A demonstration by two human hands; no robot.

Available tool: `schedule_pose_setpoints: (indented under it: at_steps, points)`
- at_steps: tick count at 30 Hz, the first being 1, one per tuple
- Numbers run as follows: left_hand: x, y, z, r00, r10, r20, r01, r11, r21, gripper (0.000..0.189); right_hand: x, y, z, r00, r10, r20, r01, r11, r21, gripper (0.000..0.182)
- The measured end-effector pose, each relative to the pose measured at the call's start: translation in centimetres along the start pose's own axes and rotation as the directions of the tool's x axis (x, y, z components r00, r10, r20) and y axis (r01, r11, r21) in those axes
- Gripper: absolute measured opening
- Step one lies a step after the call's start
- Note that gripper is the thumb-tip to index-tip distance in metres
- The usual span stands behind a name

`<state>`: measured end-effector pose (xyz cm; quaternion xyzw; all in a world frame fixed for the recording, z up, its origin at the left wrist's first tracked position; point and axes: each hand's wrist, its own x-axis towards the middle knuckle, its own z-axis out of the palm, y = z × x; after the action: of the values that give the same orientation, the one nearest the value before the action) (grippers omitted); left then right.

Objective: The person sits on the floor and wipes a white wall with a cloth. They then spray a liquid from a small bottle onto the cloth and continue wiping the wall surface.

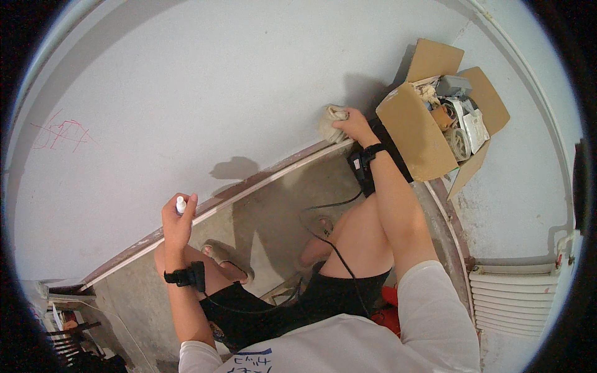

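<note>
My left hand is closed around a small bottle with a white nozzle cap, held upright near the foot of the wall; most of the bottle is hidden by my fingers. To the right, my right hand grips a folded off-white cloth near the wall, just left of an open cardboard box. Red scribbled marks show on the pale wall at the left. Both wrists wear black straps with small devices and cables.
The cardboard box, full of rolls and assorted items, stands on a black object in the corner. A white radiator is at the right. Dark cables cross my lap. A shelf-like object with things stands at lower left.
</note>
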<state>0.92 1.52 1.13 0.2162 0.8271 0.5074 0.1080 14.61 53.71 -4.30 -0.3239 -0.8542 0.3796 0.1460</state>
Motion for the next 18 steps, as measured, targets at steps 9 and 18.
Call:
schedule_pose_setpoints:
  at_steps: [9,18]
  points:
    - [0.3,0.0,0.2,1.0,0.014,0.014,-0.014,1.0,-0.014,0.032,0.4,-0.1,1.8,0.96,-0.273,0.064,0.28,0.948,-0.154,0.054]
    - [0.0,0.0,0.0,0.999,0.037,0.007,-0.037,0.999,0.012,0.032,-2.9,-8.6,2.3,0.911,-0.2,0.36,0.254,0.961,-0.109,0.048]
